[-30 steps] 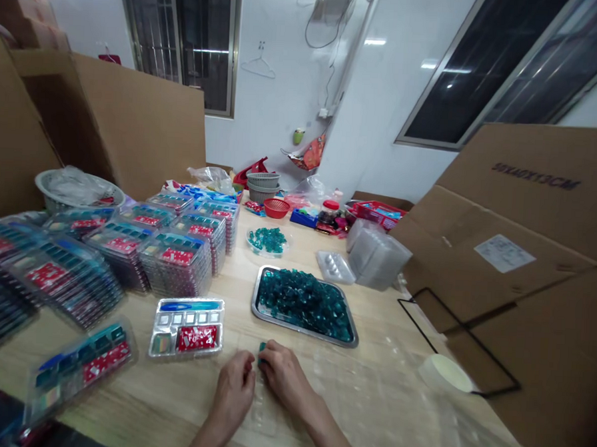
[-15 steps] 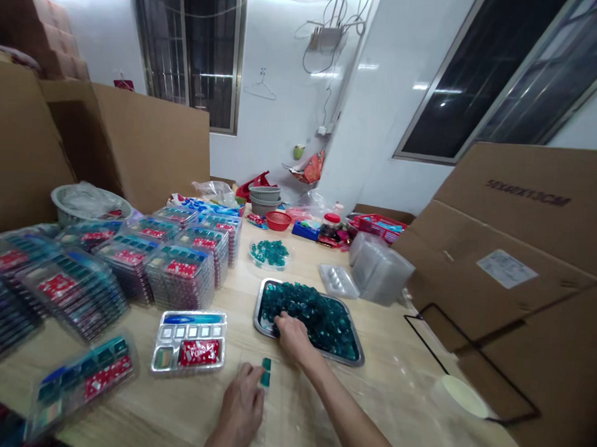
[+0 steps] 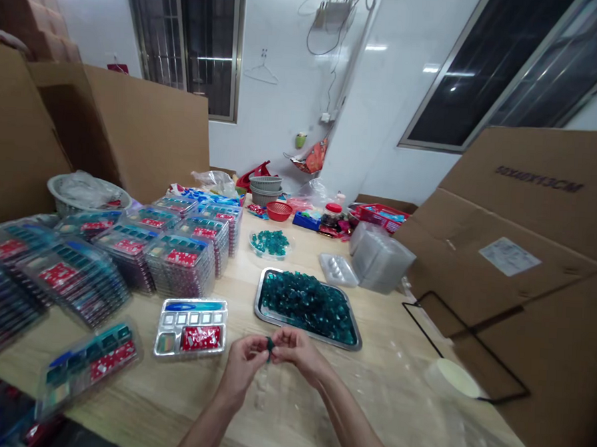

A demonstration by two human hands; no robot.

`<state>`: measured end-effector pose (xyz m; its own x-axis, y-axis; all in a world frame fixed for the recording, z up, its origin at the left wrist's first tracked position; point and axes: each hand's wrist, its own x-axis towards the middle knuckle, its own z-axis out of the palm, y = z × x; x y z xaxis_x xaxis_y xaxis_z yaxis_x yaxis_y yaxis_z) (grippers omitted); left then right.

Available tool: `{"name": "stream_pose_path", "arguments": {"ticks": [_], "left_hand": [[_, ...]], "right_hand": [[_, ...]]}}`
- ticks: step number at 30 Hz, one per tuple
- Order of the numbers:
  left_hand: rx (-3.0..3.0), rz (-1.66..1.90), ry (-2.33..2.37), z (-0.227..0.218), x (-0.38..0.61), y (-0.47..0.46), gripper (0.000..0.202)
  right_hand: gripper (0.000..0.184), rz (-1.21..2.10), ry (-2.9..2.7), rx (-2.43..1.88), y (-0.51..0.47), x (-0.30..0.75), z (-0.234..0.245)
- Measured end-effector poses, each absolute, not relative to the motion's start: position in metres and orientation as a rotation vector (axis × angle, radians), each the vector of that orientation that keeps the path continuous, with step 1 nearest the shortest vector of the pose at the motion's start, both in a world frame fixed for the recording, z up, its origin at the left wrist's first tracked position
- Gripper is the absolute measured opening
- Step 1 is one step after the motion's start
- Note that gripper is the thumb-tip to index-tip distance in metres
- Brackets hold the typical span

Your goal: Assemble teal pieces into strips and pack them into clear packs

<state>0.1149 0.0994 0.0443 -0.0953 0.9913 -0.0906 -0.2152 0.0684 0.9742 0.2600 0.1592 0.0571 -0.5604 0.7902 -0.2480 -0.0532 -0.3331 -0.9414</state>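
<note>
- On the bench [image 3: 387, 395], a teal piece [image 3: 271, 346] is being held between both hands, above the wood and just in front of a steel tray.
- A closed grip is being kept on it: the left hand [image 3: 241, 362] and right hand [image 3: 298, 351] are pinching it from either side with their fingertips.
- Beyond the hands, a steel tray [image 3: 256, 297] is being filled by a heap [image 3: 307, 306] of similar pieces, near but not touched.
- To the left, a plastic tray [image 3: 190, 328] with a red card is being left beside the hands.
- Behind it, stacked trays [image 3: 181, 267] are being kept in piles, and a dish [image 3: 270, 244] of teal pieces is being kept further back.
</note>
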Motion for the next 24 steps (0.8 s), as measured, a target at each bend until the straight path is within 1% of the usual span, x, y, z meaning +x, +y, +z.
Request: {"name": "stream_pose_path", "arguments": {"ticks": [2,5,10,13,17,19,20,24], "left_hand": [[0.867,1.324,1.096,0.045,0.114,0.099,0.021],[0.801,1.35,1.055,0.041,0.113,0.098,0.022],[0.781,1.37,1.11,0.036,0.112,0.099,0.022],[0.892,1.284,1.236,0.032,0.109,0.1,0.021],[1.253,1.068,1.516,0.022,0.107,0.099,0.008],[1.405,0.978,1.63,0.019,0.108,0.097,0.007],[1.46,0.936,1.681,0.018,0.109,0.096,0.009],[1.624,0.851,1.852,0.015,0.113,0.091,0.013]], "right_hand": [[0.034,2.005,-1.275,-0.98,0.154,0.259,0.057],[0.031,2.039,-1.233,-0.942,0.151,0.257,0.055],[0.035,1.966,-1.272,-0.948,0.151,0.256,0.053],[0.035,1.901,-1.398,-1.0,0.15,0.257,0.051],[0.015,1.63,-1.788,-1.202,0.147,0.254,0.042],[0.007,1.474,-1.901,-1.263,0.146,0.252,0.038],[0.006,1.402,-1.934,-1.277,0.145,0.25,0.038],[0.014,1.127,-2.076,-1.3,0.141,0.248,0.039]]}}
